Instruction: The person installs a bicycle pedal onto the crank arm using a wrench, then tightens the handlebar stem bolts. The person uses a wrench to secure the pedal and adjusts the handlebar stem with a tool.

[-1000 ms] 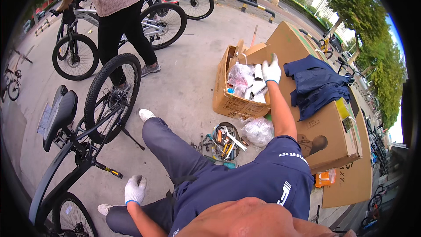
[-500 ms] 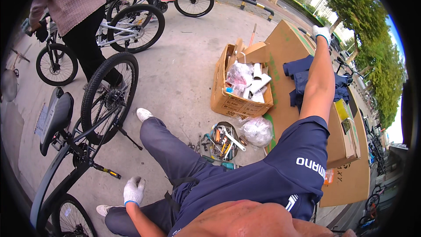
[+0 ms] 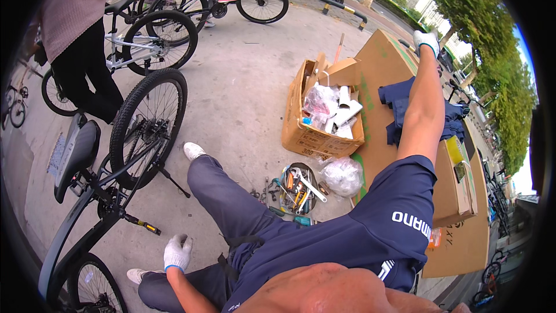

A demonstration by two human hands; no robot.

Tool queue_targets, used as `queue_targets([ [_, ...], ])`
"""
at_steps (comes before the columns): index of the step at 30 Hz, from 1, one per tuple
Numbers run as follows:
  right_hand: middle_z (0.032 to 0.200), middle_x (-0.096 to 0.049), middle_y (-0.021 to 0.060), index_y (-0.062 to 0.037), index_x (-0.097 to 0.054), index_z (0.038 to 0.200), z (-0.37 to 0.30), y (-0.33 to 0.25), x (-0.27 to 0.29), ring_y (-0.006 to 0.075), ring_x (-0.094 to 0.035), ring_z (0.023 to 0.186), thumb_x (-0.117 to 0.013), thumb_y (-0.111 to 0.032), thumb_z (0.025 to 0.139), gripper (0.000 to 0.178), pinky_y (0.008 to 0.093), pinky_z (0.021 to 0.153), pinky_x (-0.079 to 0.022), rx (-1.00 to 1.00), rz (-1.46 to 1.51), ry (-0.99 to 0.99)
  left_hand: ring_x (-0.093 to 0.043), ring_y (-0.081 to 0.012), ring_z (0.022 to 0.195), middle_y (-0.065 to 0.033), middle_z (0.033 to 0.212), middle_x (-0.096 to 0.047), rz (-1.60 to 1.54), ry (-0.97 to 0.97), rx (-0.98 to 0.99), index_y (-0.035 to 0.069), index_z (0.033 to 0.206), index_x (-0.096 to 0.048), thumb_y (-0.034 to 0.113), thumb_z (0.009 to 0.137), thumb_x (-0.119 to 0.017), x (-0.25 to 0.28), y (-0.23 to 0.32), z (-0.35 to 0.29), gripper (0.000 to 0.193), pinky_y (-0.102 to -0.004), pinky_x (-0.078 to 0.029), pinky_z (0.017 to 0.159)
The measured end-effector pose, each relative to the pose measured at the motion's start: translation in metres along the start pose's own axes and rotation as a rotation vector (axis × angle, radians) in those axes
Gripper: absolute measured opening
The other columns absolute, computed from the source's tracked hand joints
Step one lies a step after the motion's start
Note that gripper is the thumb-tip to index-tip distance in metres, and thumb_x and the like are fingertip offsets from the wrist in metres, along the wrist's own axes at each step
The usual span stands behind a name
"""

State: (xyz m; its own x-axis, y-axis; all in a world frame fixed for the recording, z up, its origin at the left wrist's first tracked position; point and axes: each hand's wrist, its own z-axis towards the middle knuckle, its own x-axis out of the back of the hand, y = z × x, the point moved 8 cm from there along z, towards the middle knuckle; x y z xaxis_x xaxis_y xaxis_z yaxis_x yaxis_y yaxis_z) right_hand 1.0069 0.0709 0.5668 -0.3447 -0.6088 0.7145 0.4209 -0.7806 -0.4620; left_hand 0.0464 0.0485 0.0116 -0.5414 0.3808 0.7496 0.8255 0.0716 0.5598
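My left hand [image 3: 178, 253], in a white knit glove, hangs low beside my bent leg. Its fingers are loosely bent and a little apart, with nothing in them. Nearest to it is the pedal [image 3: 143, 224] of a dark bicycle [image 3: 110, 188], which stands at my left on its kickstand. My right arm stretches far out over folded dark blue cloth [image 3: 399, 107]. At its end my gloved right hand [image 3: 426, 42] is curled closed near the top edge of a large cardboard box [image 3: 376, 58]. Whether it grips anything is hidden.
An open carton [image 3: 315, 140] of packing scraps stands ahead. Nearer are a round tray of tools [image 3: 313, 202] and a clear plastic bag [image 3: 341, 175]. A person [image 3: 81, 23] stands beside a white bicycle [image 3: 136, 49] at the far left. A smaller carton [image 3: 454, 188] is at right.
The person at the far left and the white bicycle have shifted left. My view has turned slightly. Both my hands keep nearly the same place and shape.
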Motion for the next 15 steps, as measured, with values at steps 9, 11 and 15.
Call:
queue_targets([
  [9, 0.155, -0.062, 0.0253, -0.0137, -0.040, 0.169, 0.016, 0.015, -0.021, 0.0422, -0.062, 0.141, -0.066, -0.042, 0.089, 0.089, 0.0465, 0.118, -0.050, -0.032, -0.047, 0.014, -0.075, -0.0420, 0.114, -0.0266, 0.122, -0.077, -0.006, -0.001, 0.019, 0.000, 0.125, -0.078, 0.040, 0.099, -0.072, 0.001, 0.000, -0.003, 0.048, -0.0497, -0.058, 0.101],
  [11, 0.156, -0.061, 0.0257, -0.0140, -0.040, 0.169, 0.025, 0.009, -0.030, 0.0427, -0.060, 0.143, -0.065, -0.043, 0.089, 0.089, 0.0475, 0.120, -0.048, -0.018, -0.078, -0.111, -0.075, -0.0418, 0.114, -0.0266, 0.123, -0.077, 0.007, -0.005, 0.020, 0.000, 0.125, -0.077, 0.040, 0.099, -0.072, 0.001, 0.001, -0.004, 0.048, -0.0495, -0.058, 0.102],
  [15, 0.143, -0.069, 0.0304, -0.0056, -0.046, 0.164, 0.017, -0.051, 0.010, 0.0407, -0.070, 0.130, -0.064, -0.039, 0.091, 0.083, 0.0468, 0.114, -0.052, 0.251, -0.013, 0.197, -0.075, -0.0415, 0.114, -0.0267, 0.122, -0.077, 0.020, -0.010, 0.067, 0.000, 0.126, -0.077, 0.040, 0.099, -0.072, 0.001, 0.000, -0.003, 0.048, -0.0493, -0.058, 0.101],
])
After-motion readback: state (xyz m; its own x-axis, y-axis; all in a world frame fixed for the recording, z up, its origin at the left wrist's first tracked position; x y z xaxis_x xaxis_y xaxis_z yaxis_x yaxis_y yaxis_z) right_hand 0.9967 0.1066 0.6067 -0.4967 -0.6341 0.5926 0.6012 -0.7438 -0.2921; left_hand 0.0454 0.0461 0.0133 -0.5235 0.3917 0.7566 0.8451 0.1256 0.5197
